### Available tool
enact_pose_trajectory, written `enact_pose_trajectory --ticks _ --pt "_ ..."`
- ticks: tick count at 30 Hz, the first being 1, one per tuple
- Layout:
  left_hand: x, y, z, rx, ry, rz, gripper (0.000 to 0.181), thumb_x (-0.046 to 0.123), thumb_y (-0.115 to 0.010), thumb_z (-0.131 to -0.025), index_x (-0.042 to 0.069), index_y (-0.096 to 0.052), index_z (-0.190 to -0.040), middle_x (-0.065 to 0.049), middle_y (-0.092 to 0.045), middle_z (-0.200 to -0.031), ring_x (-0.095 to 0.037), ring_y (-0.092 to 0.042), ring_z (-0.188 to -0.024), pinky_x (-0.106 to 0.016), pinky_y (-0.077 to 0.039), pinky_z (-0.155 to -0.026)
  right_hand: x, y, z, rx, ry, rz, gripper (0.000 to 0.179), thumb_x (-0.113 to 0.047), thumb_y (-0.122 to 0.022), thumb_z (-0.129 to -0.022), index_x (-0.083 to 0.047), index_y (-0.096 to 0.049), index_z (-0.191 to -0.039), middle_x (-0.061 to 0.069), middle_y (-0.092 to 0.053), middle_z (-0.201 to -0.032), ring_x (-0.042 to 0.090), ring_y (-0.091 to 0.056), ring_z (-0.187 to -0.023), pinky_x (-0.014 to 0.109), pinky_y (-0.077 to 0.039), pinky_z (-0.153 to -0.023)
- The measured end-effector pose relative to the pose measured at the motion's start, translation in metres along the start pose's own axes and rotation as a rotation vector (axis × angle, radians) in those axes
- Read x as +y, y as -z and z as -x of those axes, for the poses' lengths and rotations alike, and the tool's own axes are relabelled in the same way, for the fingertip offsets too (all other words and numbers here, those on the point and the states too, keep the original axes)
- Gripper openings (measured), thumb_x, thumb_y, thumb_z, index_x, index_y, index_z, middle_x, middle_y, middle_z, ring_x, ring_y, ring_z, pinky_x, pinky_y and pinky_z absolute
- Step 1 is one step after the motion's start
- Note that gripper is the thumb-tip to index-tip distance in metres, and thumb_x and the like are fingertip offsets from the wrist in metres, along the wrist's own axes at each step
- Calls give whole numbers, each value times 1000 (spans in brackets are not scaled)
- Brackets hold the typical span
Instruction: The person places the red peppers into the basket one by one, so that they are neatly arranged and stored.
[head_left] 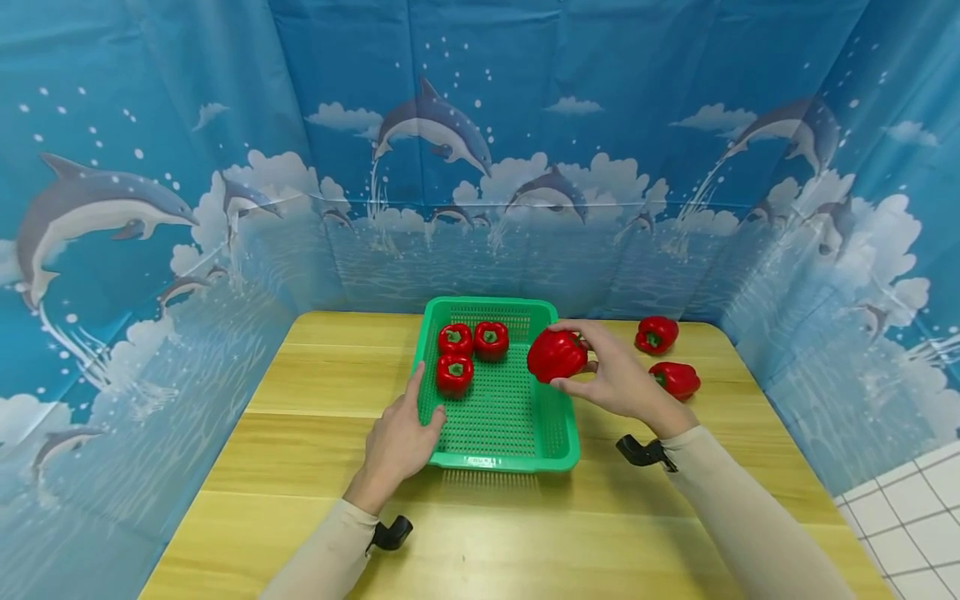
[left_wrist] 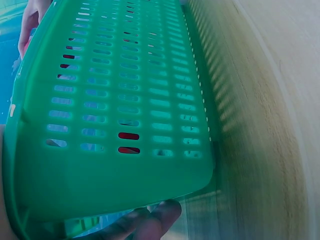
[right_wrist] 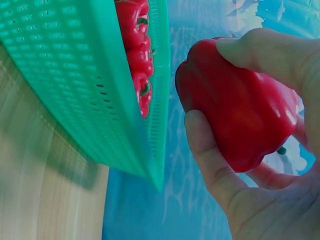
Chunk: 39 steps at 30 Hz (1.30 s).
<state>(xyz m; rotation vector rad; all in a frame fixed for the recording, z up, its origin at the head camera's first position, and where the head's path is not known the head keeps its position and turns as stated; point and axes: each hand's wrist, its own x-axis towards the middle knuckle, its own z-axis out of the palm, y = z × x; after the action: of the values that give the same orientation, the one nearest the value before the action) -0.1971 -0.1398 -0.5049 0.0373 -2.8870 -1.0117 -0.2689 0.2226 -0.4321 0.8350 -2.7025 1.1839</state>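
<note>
My right hand [head_left: 611, 375] holds a red bell pepper [head_left: 557, 356] above the right rim of a green plastic basket [head_left: 480, 462]. The right wrist view shows thumb and fingers around the pepper's sides, its green stem pointing toward the palm. My left hand [head_left: 401, 437] grips the basket's left rim, thumb on the inner side; in the left wrist view its fingers [left_wrist: 167, 215] lie against the outer wall. Inside the basket, toward the back left, sit three red bell peppers: one at back left [head_left: 454, 338], one beside it [head_left: 491, 340] and one in front [head_left: 454, 375].
Two more red bell peppers, one farther back [head_left: 656, 334] and one nearer [head_left: 677, 379], lie on the wooden table [head_left: 300, 450] right of the basket. A blue dolphin-print curtain [head_left: 480, 242] hangs around the table's back and sides. Black mounts are strapped to both wrists.
</note>
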Motion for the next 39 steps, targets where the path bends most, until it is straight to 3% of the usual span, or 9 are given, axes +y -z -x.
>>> enact_pose_trajectory --ticks 7,18,23,29,35,39 --pt "0 0 0 6 -6 7 86 45 -66 -115 31 -24 -188 -22 -77 -150 -25 -55 -56 -40 -40 -49 -4 -7 -8 -25 9 -12 82 -18 -94 -102 -18 -52 -173 14 -55 -173 35 -72 -128 58 -72 -97" --pt "1 1 1 -5 -10 0 87 44 -66 -115 30 -23 -189 -22 -79 -142 -25 -54 -56 -39 -40 -48 -16 -10 -23 -59 16 84 90 -17 -94 -100 -17 -47 -177 18 -62 -155 33 -70 -124 54 -71 -96" --pt "0 1 1 4 -15 -3 86 43 -67 -115 30 -24 -189 -21 -80 -140 -24 -52 -54 -38 -39 -47 -22 -13 -34 -96 6 168 96 -23 -93 -101 -13 -41 -181 19 -63 -150 31 -68 -120 50 -65 -95" --pt "1 2 4 4 -10 4 86 43 -67 -115 30 -24 -189 -20 -80 -132 -25 -52 -55 -38 -39 -48 -27 -22 -45 -135 10 177 95 -22 -93 -100 -12 -42 -179 18 -58 -163 36 -69 -135 57 -66 -106" --pt "1 2 5 3 -3 1 87 44 -67 -115 31 -23 -189 -19 -81 -129 -25 -53 -56 -38 -38 -49 -27 -31 -54 -175 21 175 91 -20 -93 -100 -21 -45 -178 19 -54 -168 34 -69 -127 50 -66 -96" --pt "2 2 3 1 -3 1 87 44 -67 -115 32 -23 -189 -20 -80 -133 -25 -54 -56 -38 -38 -49 -26 -34 -59 -202 22 178 92 -18 -93 -101 -21 -45 -179 21 -54 -166 34 -68 -128 51 -65 -96"
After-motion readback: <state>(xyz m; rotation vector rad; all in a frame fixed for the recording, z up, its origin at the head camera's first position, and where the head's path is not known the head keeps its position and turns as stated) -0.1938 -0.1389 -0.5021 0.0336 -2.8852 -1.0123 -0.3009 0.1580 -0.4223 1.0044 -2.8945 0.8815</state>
